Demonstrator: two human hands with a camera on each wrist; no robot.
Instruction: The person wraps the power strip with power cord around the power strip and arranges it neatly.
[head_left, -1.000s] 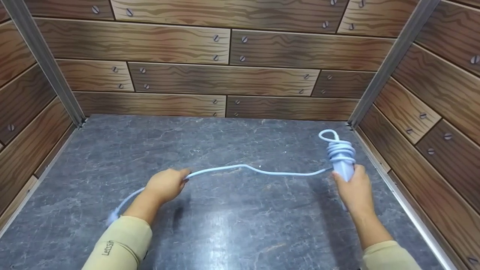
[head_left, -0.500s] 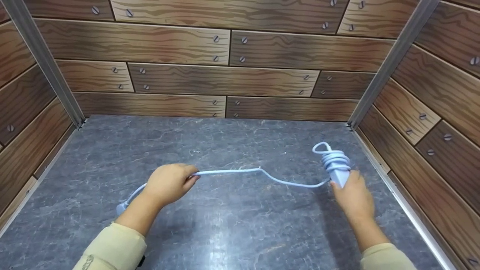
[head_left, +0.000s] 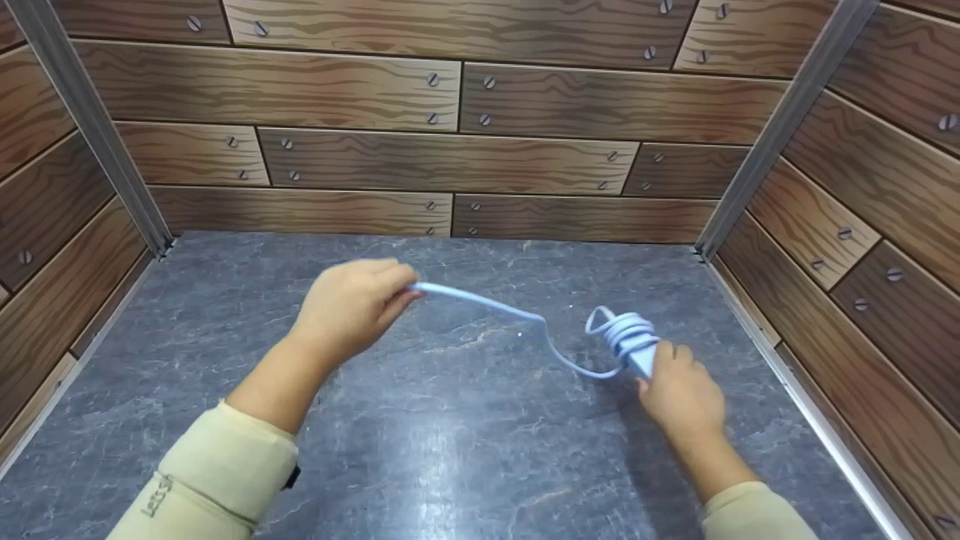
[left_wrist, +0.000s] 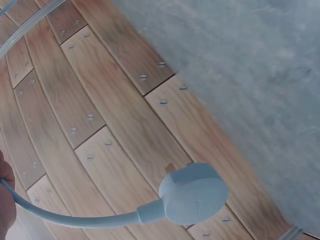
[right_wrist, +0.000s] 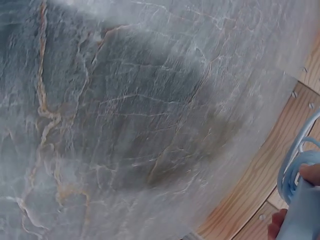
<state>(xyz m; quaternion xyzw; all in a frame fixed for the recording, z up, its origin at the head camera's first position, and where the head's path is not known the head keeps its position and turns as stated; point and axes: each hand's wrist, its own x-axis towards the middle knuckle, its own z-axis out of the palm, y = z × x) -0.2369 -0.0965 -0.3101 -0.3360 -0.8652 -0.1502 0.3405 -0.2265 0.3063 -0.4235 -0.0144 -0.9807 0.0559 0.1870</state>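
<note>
The left hand (head_left: 356, 306) pinches a pale-blue cord (head_left: 484, 301) between drawn-together fingers, a plug (left_wrist: 195, 196) at its free end; the right hand (head_left: 684, 391) curls its fingers round a cord-wound block (head_left: 643, 361), held above the bench (head_left: 465, 420), nearer the right edge than the left.

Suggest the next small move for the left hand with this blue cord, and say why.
Probably bring the left hand toward the blue block and lay another turn: the right hand grips the block, several turns of cord circle it, and a loose length sags between the hands.
</note>
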